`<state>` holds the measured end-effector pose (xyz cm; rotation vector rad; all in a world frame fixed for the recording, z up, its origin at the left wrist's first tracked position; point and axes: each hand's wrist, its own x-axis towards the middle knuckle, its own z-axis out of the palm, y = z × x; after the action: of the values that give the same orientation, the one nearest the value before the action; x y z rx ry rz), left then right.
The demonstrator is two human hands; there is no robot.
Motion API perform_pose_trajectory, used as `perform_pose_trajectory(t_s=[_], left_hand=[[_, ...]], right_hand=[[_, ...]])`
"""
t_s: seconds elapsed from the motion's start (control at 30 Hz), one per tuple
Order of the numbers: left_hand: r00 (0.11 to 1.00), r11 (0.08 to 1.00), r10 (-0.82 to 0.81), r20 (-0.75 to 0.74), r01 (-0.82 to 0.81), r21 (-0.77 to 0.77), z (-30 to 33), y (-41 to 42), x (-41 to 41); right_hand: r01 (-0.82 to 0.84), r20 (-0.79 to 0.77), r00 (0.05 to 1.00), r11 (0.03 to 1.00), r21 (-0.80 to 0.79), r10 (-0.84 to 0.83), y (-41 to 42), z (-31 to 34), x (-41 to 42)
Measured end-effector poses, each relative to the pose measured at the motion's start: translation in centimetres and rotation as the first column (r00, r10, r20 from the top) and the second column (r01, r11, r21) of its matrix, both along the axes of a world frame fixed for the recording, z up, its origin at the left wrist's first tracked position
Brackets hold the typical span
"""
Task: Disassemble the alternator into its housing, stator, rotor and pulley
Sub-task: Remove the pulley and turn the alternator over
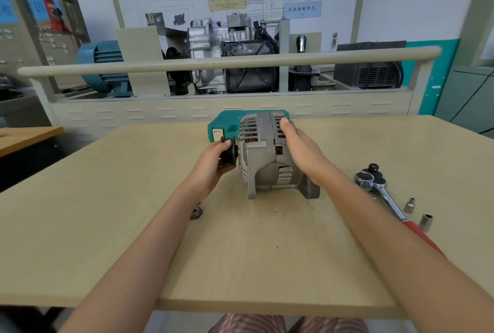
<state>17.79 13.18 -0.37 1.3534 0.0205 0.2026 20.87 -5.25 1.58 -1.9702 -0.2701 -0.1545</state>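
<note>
A grey cast alternator [263, 156] stands on its mounting feet in the middle of the wooden table [133, 212], shaft pointing left. Its black grooved pulley [228, 155] sits at the left end. My left hand [212, 162] grips the pulley with fingers curled round it. On the right rear half of the housing my right hand [300, 149] rests, fingers bent over the top. Copper windings show through the housing slots.
A ratchet wrench [379, 191] with a red handle lies right of the alternator, with two loose sockets [417, 212] beside it. A nut [196, 212] lies near my left forearm. A teal tool case [224, 125] sits behind the alternator. Training rigs stand beyond the table.
</note>
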Motion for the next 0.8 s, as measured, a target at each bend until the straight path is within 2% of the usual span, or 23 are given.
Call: perform_pose_trajectory(t_s=[0.13,0.3,0.4,0.47,0.57,0.7,0.73,0.8], left_hand=[[0.999,0.998,-0.050,0.016,0.049,0.032,-0.1,0.6,-0.1],[0.997,0.969,-0.078,-0.021,0.081,0.235,0.6,1.6,0.1],[0.991,0.944,-0.099,-0.090,0.122,0.306,1.1,2.1,0.3],[0.983,0.935,-0.065,-0.174,0.121,0.335,1.3,2.1,0.7],[0.952,0.921,0.011,-0.305,0.109,0.374,1.4,1.8,1.3],[0.875,0.930,-0.042,-0.483,0.211,0.301,2.2,2.3,1.4],[0.875,0.931,-0.067,-0.479,0.227,0.285,2.1,2.5,1.4],[0.932,0.940,-0.128,-0.339,0.223,0.258,1.5,2.8,1.5]], right_hand=[[0.072,-0.261,0.965,0.989,0.125,-0.038,-0.9,0.6,1.2],[-0.018,-0.337,0.941,0.988,-0.154,-0.036,-2.3,1.0,1.5],[-0.131,-0.442,0.892,0.990,-0.061,0.091,-3.0,0.8,2.3],[-0.154,-0.451,0.882,0.988,0.003,0.139,-3.0,0.4,2.5],[-0.174,-0.435,0.888,0.985,-0.020,0.148,-3.1,0.2,2.7],[-0.193,-0.443,0.880,0.981,0.002,0.174,-3.4,0.3,2.9],[-0.194,-0.440,0.880,0.981,0.017,0.182,-3.3,0.2,2.9],[-0.193,-0.433,0.881,0.981,0.032,0.188,-3.3,0.2,2.8]])
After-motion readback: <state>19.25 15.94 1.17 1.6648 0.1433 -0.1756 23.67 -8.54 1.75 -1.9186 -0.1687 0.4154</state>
